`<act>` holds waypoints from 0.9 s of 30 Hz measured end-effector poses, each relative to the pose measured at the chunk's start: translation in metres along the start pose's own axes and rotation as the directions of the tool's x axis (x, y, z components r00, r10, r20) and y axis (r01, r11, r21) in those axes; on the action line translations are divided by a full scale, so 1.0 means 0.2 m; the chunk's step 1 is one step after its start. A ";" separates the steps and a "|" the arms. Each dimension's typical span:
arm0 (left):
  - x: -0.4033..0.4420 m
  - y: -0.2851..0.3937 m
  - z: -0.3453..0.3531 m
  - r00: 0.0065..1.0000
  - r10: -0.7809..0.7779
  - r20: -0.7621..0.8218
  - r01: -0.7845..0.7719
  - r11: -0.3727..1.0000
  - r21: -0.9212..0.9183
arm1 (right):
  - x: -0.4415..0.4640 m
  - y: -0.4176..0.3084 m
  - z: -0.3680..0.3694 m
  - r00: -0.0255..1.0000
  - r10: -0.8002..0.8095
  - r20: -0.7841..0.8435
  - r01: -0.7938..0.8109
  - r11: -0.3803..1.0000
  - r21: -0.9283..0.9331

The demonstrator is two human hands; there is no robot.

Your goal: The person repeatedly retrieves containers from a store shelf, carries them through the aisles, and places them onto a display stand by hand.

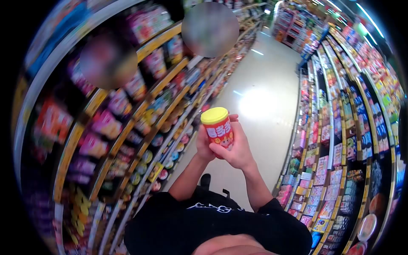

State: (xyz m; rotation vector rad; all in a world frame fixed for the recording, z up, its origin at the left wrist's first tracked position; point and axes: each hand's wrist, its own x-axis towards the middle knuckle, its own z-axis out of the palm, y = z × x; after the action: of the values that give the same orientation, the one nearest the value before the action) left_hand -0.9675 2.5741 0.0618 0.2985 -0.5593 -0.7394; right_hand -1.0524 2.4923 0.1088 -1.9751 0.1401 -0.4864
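Note:
A red canister [220,135] with a yellow lid [214,115] and white printed characters is held upright, slightly tilted, in front of my chest. My left hand [204,143] wraps its left side and is partly hidden behind it. On the right side my right hand [238,146] grips it, the thumb lying across the lower front and fingertips showing behind near the lid. Both hands are closed on this one canister.
Shelves [144,157] of bagged and packaged goods run close along my left. More shelves [327,148] with small colourful packs line the right. Between them a shiny pale floor [272,72] leads to a red display rack [293,27] at the far end.

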 end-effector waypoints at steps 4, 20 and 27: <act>0.43 -0.27 0.07 0.994 -0.109 0.031 0.111 0.987 -0.112 | 0.14 0.09 -0.36 0.964 -0.207 -0.166 0.187 0.974 -0.127; 1.84 -1.60 0.35 0.841 -0.529 0.114 0.479 0.826 0.296 | 0.61 0.99 -2.00 0.894 0.022 -0.448 0.174 0.904 0.392; 2.47 -2.08 0.35 0.720 -0.543 0.433 0.388 0.832 0.398 | 0.88 1.24 -2.58 0.865 -0.079 -0.495 0.342 0.816 0.467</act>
State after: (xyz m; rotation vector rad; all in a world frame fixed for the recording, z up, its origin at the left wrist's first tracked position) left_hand -0.9402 1.9276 0.1181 0.5193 -1.1538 -1.2651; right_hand -1.0679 1.8949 0.1271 -1.2890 0.0569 -1.0250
